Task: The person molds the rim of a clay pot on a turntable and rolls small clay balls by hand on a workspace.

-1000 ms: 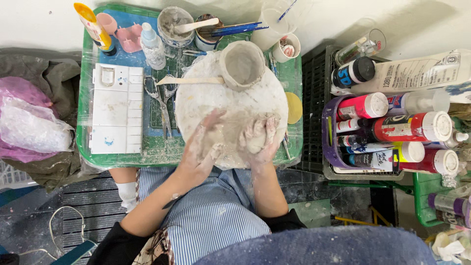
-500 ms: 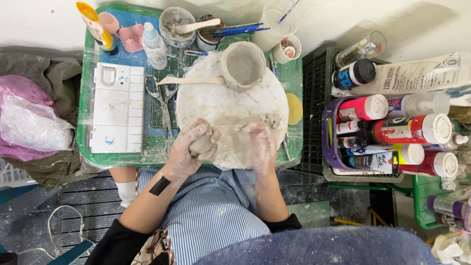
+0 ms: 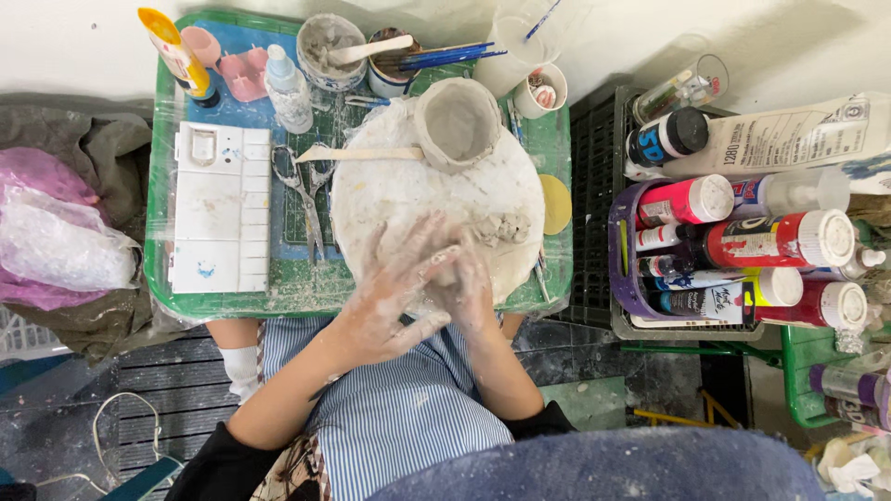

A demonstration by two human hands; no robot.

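My left hand (image 3: pixel 394 292) and my right hand (image 3: pixel 471 289) are pressed together over the near edge of a round white board (image 3: pixel 390 199). Both are smeared with grey clay. A lump of clay sits between the palms, almost wholly hidden. At the far side of the board stands a rough grey clay bowl (image 3: pixel 457 123). A few small clay crumbs (image 3: pixel 501 227) lie on the board just right of my hands. A flat wooden stick (image 3: pixel 371 154) rests across the board's far left edge.
The board sits on a green tray (image 3: pixel 162 278) with a white palette (image 3: pixel 221 209), scissors (image 3: pixel 299 186), a spray bottle (image 3: pixel 288 88), cups with brushes (image 3: pixel 394 65) and a yellow tube (image 3: pixel 176 54). Paint bottles (image 3: pixel 770 239) fill baskets on the right. Plastic bags (image 3: pixel 56 241) lie at the left.
My hands left the flat clay on the board. The left hand picked up a lump, and both hands have come together around it near the board's front edge.
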